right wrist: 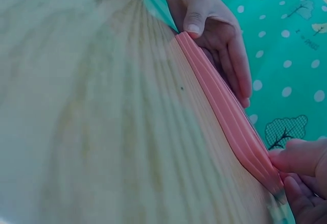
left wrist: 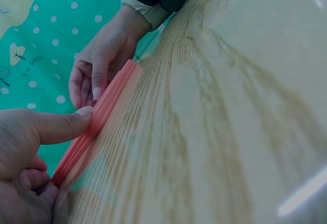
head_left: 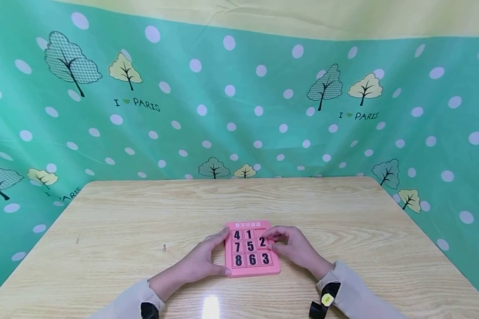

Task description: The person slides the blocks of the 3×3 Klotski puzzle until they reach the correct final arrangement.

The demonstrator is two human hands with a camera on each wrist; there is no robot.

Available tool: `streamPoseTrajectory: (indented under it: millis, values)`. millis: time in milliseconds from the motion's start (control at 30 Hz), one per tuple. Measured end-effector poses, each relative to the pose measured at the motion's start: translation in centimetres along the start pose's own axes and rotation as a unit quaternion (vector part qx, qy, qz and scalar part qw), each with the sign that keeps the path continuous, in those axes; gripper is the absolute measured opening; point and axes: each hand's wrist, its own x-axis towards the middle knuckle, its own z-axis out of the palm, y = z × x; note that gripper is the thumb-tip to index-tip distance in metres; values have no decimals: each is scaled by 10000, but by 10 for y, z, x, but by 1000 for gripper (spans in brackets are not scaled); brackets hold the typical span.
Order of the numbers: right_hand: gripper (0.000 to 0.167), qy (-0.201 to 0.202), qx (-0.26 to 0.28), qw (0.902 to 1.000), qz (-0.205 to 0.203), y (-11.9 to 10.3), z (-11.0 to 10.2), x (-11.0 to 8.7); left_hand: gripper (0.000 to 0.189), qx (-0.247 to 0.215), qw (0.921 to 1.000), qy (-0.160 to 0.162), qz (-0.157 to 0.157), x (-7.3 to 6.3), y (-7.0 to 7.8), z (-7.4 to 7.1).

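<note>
A pink number slide puzzle (head_left: pixel 253 272) lies flat on the wooden table, its black-numbered tiles facing up. Row by row the tiles show 4 and 1, then 7 and 5, then 8, 6 and 3. In the right column, the 2 tile (head_left: pixel 262 242) sits between the top and middle rows. My left hand (head_left: pixel 197 261) grips the frame's left side, thumb at the lower corner and fingers near the upper one. With thumb and index finger, my right hand (head_left: pixel 293 248) pinches at the 2 tile. Both wrist views show the puzzle's pink side edge (left wrist: pixel 104 104) low along the table.
The wooden table (head_left: pixel 143 208) extends around the puzzle on all sides. Behind it hangs a green dotted curtain (head_left: pixel 239 110) printed with trees. A small dark mark (head_left: pixel 164 247) is on the table to the left. Bands with devices (head_left: pixel 327 297) are worn at both wrists.
</note>
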Motion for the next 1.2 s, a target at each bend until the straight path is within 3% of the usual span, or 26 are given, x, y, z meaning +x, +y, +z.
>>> streamPoseTrajectory:
  millis: [467,1000,1200]
  values:
    - [26,510,-321,9982,33,-6,8,0,99,18,10000,-21,53,1,2,0]
    - [23,600,-404,9973,-78,-8,8,11,100,112,9999,11,20,1,0,0]
    - [23,629,-467,9969,118,-10,9,13,99,98,9999,-23,18,1,0,1]
